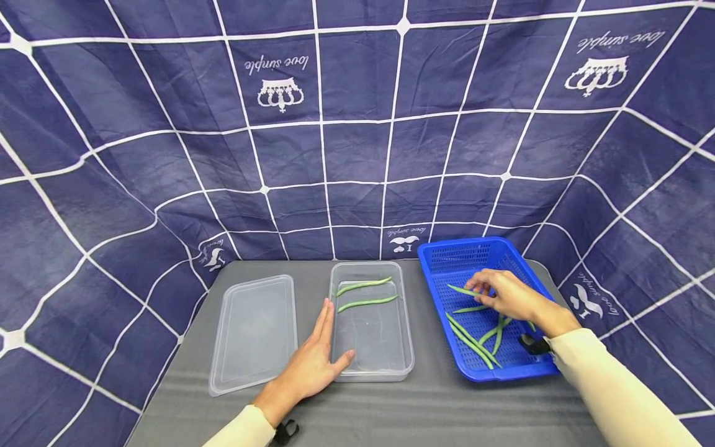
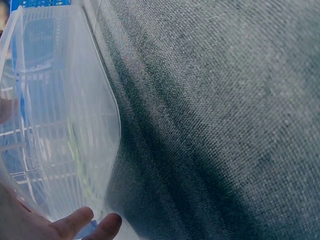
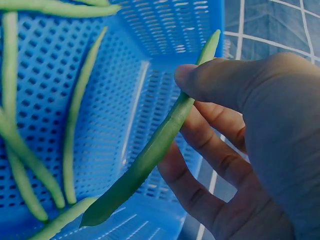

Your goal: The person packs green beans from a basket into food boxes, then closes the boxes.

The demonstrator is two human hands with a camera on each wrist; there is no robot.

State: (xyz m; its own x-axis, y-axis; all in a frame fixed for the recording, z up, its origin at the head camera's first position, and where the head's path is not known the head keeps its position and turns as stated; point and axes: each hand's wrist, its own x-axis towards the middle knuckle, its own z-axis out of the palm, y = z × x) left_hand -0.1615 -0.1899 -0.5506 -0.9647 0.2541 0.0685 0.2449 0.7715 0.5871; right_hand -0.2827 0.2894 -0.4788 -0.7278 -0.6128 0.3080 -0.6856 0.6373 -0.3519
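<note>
My right hand (image 1: 505, 293) pinches a green bean (image 3: 155, 142) between thumb and fingers, above the blue plastic basket (image 1: 505, 374). Several more green beans (image 3: 75, 120) lie crossed on the basket's perforated floor. At the centre of the table stands a clear plastic container (image 1: 368, 347), with two green beans (image 1: 365, 303) lying side by side toward its far end. My left hand (image 1: 315, 360) rests against the container's left side, fingers straight and thumb near the front rim. In the left wrist view, fingertips (image 2: 107, 227) touch the see-through wall.
A clear flat lid (image 1: 256, 332) lies on the grey table (image 1: 391, 416), left of the container. Behind and at both sides hangs a dark blue cloth (image 1: 357, 149) with white lines. The basket's raised walls stand around the right hand.
</note>
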